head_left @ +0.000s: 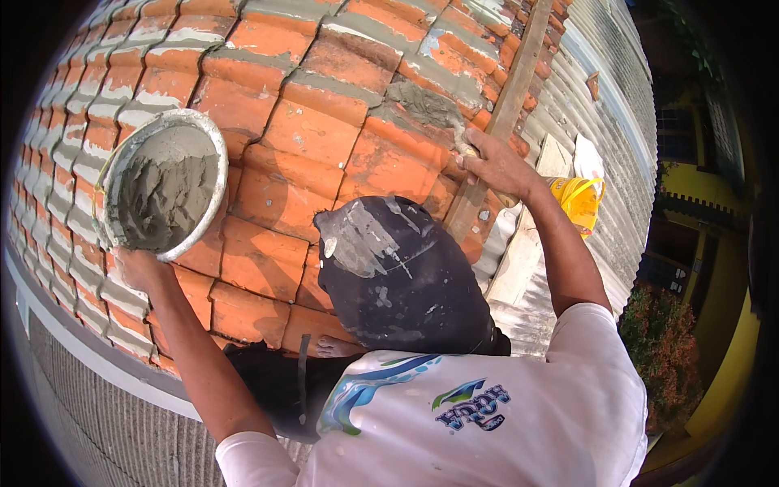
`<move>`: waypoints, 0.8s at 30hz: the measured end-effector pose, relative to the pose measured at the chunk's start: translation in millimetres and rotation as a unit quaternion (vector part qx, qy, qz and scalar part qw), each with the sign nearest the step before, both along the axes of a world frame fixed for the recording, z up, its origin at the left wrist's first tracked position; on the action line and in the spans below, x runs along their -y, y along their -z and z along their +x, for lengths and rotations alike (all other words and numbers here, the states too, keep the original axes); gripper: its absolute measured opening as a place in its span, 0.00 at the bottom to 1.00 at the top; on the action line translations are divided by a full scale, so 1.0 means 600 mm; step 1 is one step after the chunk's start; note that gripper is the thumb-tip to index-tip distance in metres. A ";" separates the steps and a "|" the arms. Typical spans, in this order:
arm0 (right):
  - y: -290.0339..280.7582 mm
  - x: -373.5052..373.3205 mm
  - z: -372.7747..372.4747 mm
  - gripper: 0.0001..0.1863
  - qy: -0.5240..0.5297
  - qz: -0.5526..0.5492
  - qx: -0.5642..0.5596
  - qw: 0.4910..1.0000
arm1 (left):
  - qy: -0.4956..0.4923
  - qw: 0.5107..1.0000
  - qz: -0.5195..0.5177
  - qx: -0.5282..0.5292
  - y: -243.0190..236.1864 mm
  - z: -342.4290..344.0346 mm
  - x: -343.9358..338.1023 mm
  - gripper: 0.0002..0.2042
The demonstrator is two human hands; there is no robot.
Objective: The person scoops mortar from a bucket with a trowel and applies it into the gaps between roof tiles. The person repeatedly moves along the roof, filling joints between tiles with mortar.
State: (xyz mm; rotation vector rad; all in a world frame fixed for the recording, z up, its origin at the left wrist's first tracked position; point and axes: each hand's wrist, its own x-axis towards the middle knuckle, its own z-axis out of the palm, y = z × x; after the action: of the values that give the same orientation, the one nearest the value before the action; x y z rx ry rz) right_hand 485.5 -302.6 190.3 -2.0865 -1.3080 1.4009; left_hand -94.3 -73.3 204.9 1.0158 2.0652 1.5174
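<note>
At the left, a round bucket with a mortar-smeared rim stands over the roof tiles, its mouth facing up and grey wet mortar inside. The left hand is against the bucket's near side; its fingers are mostly hidden, so I cannot tell how they close. Orange roof tiles, with grey mortar along many joints to the left and far side, spread across the middle. Near the center is a bent knee in stained black trousers. Right of center and farther off, the right hand is closed around the handle of a trowel, whose blade lies under mortar, over the tiles. Just beside it runs a wooden plank. Farther right are a yellow bucket and grey corrugated sheeting.
</note>
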 end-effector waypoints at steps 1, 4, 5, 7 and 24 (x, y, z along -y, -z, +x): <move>0.041 0.036 -0.008 0.19 0.017 0.032 0.123 0.992 | -0.017 1.000 -0.015 0.016 -0.003 0.005 -0.002 0.23; 0.156 0.102 -0.041 0.19 0.124 0.039 0.204 0.970 | 0.015 0.998 -0.039 -0.039 -0.015 0.013 -0.001 0.20; 0.194 0.110 -0.060 0.21 0.169 0.018 0.186 0.968 | 0.024 0.996 -0.047 -0.071 -0.018 0.011 0.000 0.20; 0.265 0.101 -0.102 0.21 0.217 0.069 0.210 0.951 | 0.044 0.993 -0.046 -0.098 -0.018 0.007 0.001 0.19; 0.231 0.132 -0.109 0.18 0.051 -0.052 0.216 0.974 | 0.069 0.994 -0.016 -0.083 0.007 -0.040 -0.016 0.19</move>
State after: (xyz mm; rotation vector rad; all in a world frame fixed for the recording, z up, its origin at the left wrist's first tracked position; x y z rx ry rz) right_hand 420.4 -381.9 51.4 -2.5922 -1.2738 1.0259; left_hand -118.2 -63.8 200.8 1.2819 2.0728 1.3690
